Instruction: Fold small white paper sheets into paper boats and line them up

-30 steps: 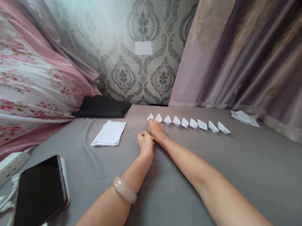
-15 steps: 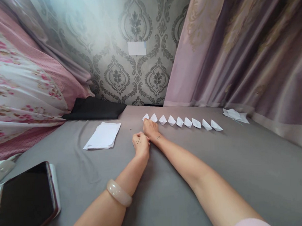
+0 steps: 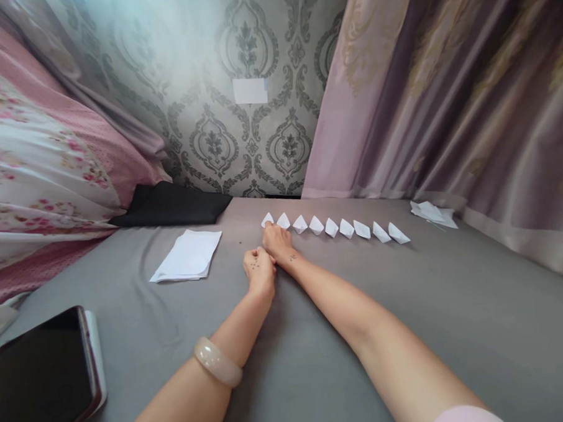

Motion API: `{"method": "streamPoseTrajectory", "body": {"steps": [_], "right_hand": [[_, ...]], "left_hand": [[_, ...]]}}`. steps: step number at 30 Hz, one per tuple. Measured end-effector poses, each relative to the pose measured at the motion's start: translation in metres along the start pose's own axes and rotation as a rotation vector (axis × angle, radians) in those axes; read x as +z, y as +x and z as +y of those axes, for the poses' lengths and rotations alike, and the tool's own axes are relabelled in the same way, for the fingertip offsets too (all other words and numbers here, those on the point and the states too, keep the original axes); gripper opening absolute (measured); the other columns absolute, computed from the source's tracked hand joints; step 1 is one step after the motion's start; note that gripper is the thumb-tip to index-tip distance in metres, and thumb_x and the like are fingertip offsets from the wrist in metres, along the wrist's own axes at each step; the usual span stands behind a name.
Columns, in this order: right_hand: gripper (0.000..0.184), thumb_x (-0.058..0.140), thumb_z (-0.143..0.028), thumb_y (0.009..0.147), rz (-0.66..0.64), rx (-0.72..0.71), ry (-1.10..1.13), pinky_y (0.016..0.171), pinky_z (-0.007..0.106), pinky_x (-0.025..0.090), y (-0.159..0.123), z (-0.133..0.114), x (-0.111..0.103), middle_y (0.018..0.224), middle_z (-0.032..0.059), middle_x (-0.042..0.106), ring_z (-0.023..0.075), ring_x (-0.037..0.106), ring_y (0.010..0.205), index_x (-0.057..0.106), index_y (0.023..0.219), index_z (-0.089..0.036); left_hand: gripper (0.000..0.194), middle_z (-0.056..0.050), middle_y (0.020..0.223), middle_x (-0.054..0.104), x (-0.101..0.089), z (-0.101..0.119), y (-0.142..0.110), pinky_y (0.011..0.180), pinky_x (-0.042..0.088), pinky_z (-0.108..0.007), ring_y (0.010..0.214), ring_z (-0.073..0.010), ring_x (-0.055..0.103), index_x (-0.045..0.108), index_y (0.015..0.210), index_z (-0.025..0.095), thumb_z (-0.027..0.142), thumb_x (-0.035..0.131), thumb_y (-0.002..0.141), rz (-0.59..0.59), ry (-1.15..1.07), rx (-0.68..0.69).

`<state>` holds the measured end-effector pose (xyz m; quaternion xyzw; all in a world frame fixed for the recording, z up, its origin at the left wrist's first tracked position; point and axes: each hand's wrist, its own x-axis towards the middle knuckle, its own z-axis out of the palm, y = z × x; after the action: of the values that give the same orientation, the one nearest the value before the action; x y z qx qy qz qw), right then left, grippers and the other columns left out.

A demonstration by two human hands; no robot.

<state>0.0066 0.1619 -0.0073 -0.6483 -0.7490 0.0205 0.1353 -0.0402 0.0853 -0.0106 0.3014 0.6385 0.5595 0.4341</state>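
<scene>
Small folded white paper boats stand in a row across the far part of the grey cloth, among them one paper boat (image 3: 316,225) near the row's middle. At the row's left end, my right hand (image 3: 278,240) has its fingers closed at the leftmost paper boat (image 3: 267,219), covering its lower part. Just nearer to me and to the left, my left hand (image 3: 260,269) is curled into a fist beside the right wrist. Whatever it may hold is hidden. To the left of both hands lies a stack of white paper sheets (image 3: 187,255).
A phone (image 3: 41,377) lies at the near left, with a white device (image 3: 1,321) behind it. Folded black fabric (image 3: 173,204) rests at the back left. More white paper (image 3: 433,212) lies at the far right, by the purple curtain (image 3: 398,106). The patterned wall (image 3: 213,139) stands behind.
The whole view has shifted slightly, so everything appears a little further left. Both hands keep their pose by the left end of the row.
</scene>
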Motion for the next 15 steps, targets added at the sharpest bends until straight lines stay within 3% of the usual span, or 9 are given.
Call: {"method": "streamPoseTrajectory", "body": {"steps": [15], "right_hand": [[0.028, 0.035, -0.023, 0.094, 0.006, -0.02, 0.029, 0.08, 0.035, 0.047, -0.0046, -0.0003, -0.004, 0.106, 0.0164, 0.066, 0.0244, 0.064, 0.098, 0.046, 0.119, -0.015]], "left_hand": [[0.013, 0.003, 0.05, 0.048, -0.0002, -0.0037, 0.0028, 0.034, 0.029, -0.021, 0.033, -0.0094, 0.04, 0.044, 0.074, 0.019, 0.023, 0.037, 0.083, -0.01, -0.004, 0.049]]}}
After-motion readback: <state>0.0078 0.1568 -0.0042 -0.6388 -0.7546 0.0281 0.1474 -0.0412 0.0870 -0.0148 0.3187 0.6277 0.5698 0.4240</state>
